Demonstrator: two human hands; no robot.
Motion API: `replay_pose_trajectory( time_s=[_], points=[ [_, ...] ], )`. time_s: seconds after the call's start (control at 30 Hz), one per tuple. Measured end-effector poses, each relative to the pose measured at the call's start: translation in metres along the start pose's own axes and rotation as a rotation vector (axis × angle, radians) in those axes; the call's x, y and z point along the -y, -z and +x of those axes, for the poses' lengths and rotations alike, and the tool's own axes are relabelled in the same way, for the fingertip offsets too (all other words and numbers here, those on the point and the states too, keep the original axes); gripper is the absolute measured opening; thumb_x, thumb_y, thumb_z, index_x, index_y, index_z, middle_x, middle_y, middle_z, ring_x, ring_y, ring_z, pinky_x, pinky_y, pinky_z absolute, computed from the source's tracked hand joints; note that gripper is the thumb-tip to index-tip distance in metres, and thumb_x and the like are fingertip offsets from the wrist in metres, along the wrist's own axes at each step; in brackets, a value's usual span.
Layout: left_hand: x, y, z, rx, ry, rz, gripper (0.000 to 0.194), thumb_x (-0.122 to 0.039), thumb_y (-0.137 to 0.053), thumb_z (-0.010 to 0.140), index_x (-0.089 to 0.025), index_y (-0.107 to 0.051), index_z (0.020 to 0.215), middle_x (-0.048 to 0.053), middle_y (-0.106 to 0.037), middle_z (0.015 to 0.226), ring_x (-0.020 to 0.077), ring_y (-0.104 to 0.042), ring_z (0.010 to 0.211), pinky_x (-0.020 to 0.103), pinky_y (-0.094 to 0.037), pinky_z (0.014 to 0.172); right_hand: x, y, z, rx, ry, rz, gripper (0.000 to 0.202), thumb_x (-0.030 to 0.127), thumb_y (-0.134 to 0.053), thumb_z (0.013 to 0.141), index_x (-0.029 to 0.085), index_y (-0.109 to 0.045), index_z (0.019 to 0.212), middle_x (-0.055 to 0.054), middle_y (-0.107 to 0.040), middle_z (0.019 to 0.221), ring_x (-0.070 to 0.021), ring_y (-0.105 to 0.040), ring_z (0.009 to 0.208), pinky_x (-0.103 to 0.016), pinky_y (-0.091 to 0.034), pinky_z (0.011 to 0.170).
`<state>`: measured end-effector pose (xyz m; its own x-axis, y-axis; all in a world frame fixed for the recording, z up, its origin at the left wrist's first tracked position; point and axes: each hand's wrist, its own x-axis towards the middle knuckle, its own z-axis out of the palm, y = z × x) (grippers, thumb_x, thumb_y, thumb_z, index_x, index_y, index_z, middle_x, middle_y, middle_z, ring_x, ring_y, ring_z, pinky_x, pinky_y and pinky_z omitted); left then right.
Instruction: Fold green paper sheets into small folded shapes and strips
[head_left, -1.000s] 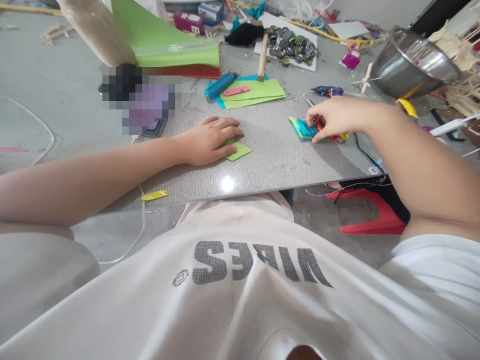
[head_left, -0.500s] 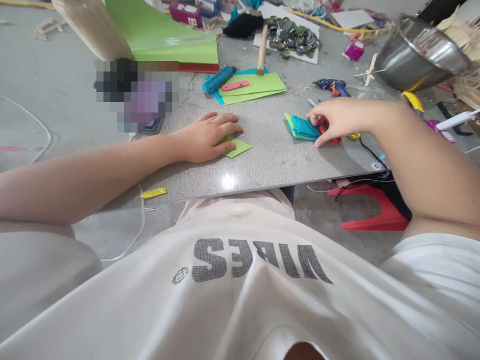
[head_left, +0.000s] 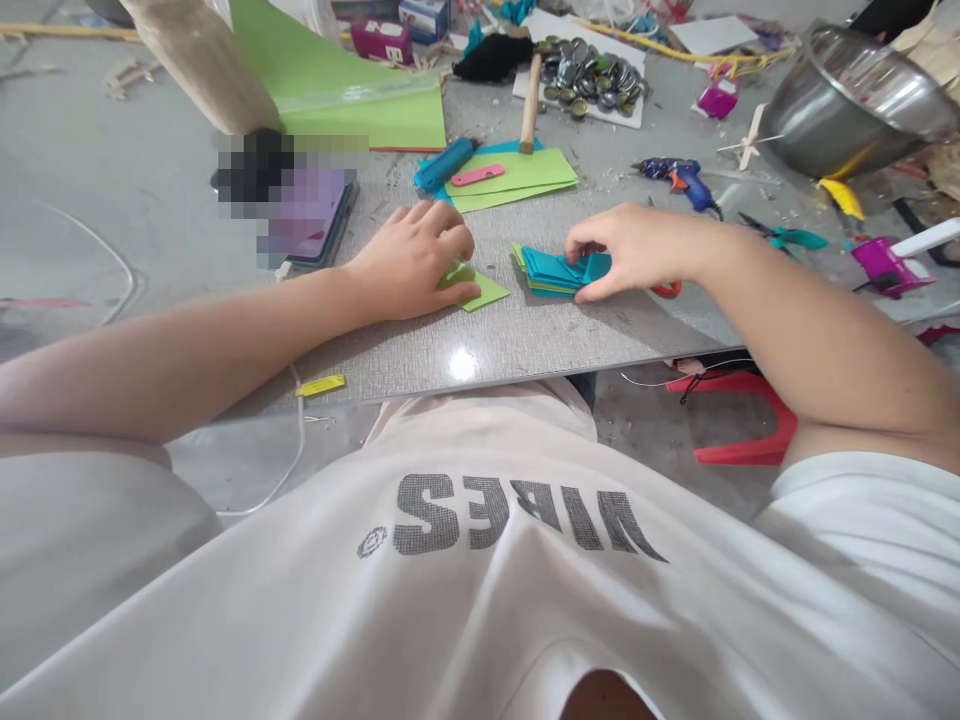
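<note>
A small green paper piece (head_left: 484, 290) lies near the table's front edge, partly under my left hand (head_left: 420, 262), whose fingers are curled over it and pinch its left part. To the right, my right hand (head_left: 637, 248) grips the right end of a stack of folded blue and green papers (head_left: 553, 270) between thumb and fingers. Behind my hands, a pink cutter (head_left: 478, 175) rests on larger green sheets (head_left: 536, 178), beside a blue tool (head_left: 446, 165). Orange-handled scissors (head_left: 666, 289) are mostly hidden beneath my right hand.
Farther back are a wooden stick (head_left: 529, 105), bottle caps (head_left: 592, 75) and a large green sheet (head_left: 375, 105). On the right stand a glue gun (head_left: 679, 180), green-handled pliers (head_left: 795, 237) and a metal bowl (head_left: 832, 110). A purple stack (head_left: 319, 215) lies left.
My right hand has moved left with the folded paper stack, closer to my left hand, uncovering more of the glue gun and pliers. My left hand's fingers have curled more over the green piece.
</note>
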<state>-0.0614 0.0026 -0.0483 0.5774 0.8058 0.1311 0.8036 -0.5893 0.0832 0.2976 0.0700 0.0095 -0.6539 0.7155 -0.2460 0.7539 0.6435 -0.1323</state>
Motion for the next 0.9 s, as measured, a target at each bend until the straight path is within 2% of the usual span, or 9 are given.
replay_pose_trajectory(
  time_s=[0.13, 0.27, 0.37, 0.43, 0.53, 0.6, 0.67, 0.73, 0.9],
  points=[
    [-0.046, 0.026, -0.022, 0.216, 0.08, 0.321, 0.052, -0.055, -0.052, 0.129, -0.017, -0.087, 0.126, 0.02, -0.087, 0.131, 0.0404, -0.082, 0.116, 0.057, -0.061, 0.104, 0.018, -0.009, 0.015, -0.054, 0.047, -0.04, 0.045, 0.063, -0.1, 0.096, 0.034, -0.09, 0.128, -0.006, -0.09, 0.133, -0.0388, -0.081, 0.12, -0.047, -0.055, 0.096],
    [-0.091, 0.032, -0.06, 0.275, -0.104, 0.435, 0.068, -0.078, -0.078, 0.115, -0.011, -0.089, 0.111, 0.021, -0.087, 0.101, 0.0364, -0.083, 0.086, 0.042, -0.051, 0.071, 0.028, -0.019, 0.02, -0.148, 0.051, -0.041, 0.044, 0.062, -0.098, 0.099, 0.033, -0.09, 0.13, -0.006, -0.089, 0.134, -0.0373, -0.08, 0.12, -0.045, -0.052, 0.099],
    [-0.104, 0.028, -0.08, 0.086, -0.34, 0.436, 0.026, -0.033, -0.084, 0.113, -0.015, -0.084, 0.095, 0.011, -0.078, 0.079, 0.0282, -0.075, 0.068, 0.041, -0.043, 0.061, 0.036, -0.026, 0.016, -0.183, 0.056, -0.004, 0.044, 0.065, -0.096, 0.102, 0.032, -0.089, 0.131, -0.006, -0.087, 0.135, -0.0371, -0.078, 0.121, -0.045, -0.05, 0.101],
    [-0.101, 0.029, -0.085, -0.077, -0.529, 0.381, 0.03, -0.006, -0.07, 0.112, -0.02, -0.079, 0.087, 0.005, -0.074, 0.072, 0.0224, -0.07, 0.063, 0.039, -0.044, 0.059, 0.045, -0.029, 0.012, -0.188, 0.062, 0.018, 0.042, 0.063, -0.096, 0.103, 0.032, -0.089, 0.13, -0.006, -0.087, 0.135, -0.0361, -0.077, 0.12, -0.044, -0.049, 0.098],
    [-0.081, 0.038, -0.079, -0.258, -0.593, 0.347, 0.039, -0.005, -0.056, 0.122, -0.022, -0.088, 0.106, 0.004, -0.086, 0.088, 0.0208, -0.078, 0.072, 0.036, -0.054, 0.063, 0.061, -0.032, 0.006, -0.19, 0.073, 0.028, 0.038, 0.057, -0.097, 0.103, 0.031, -0.088, 0.129, -0.006, -0.086, 0.132, -0.034, -0.075, 0.116, -0.04, -0.044, 0.09],
    [-0.065, 0.04, -0.066, -0.35, -0.459, 0.369, 0.039, -0.015, -0.054, 0.126, -0.026, -0.09, 0.138, 0.009, -0.095, 0.116, 0.027, -0.089, 0.093, 0.041, -0.065, 0.072, 0.072, -0.035, 0.004, -0.193, 0.071, 0.025, 0.04, 0.056, -0.098, 0.101, 0.028, -0.087, 0.128, -0.008, -0.085, 0.129, -0.0337, -0.075, 0.112, -0.04, -0.04, 0.086],
    [-0.05, 0.034, -0.047, -0.381, -0.236, 0.346, 0.045, -0.023, -0.052, 0.128, -0.026, -0.084, 0.16, 0.015, -0.094, 0.145, 0.037, -0.092, 0.127, 0.059, -0.073, 0.1, 0.083, -0.038, 0.003, -0.203, 0.05, 0.022, 0.045, 0.059, -0.101, 0.099, 0.026, -0.086, 0.126, -0.01, -0.085, 0.125, -0.0343, -0.074, 0.109, -0.04, -0.038, 0.083],
    [-0.041, 0.019, -0.029, -0.288, -0.06, 0.216, 0.05, -0.026, -0.046, 0.128, -0.02, -0.083, 0.161, 0.019, -0.088, 0.16, 0.0402, -0.087, 0.145, 0.067, -0.069, 0.121, 0.09, -0.042, 0.002, -0.232, 0.033, 0.029, 0.049, 0.063, -0.102, 0.098, 0.024, -0.085, 0.124, -0.011, -0.084, 0.122, -0.0353, -0.074, 0.108, -0.04, -0.037, 0.082],
    [-0.032, -0.015, -0.008, 0.046, -0.065, 0.028, 0.069, -0.037, -0.04, 0.126, -0.007, -0.062, 0.184, 0.029, -0.07, 0.183, 0.0475, -0.074, 0.163, 0.066, -0.063, 0.129, 0.087, -0.048, -0.003, -0.287, 0.015, 0.14, 0.045, 0.06, -0.101, 0.096, 0.025, -0.083, 0.118, -0.009, -0.085, 0.117, -0.0338, -0.075, 0.108, -0.04, -0.043, 0.086]
  ],
)
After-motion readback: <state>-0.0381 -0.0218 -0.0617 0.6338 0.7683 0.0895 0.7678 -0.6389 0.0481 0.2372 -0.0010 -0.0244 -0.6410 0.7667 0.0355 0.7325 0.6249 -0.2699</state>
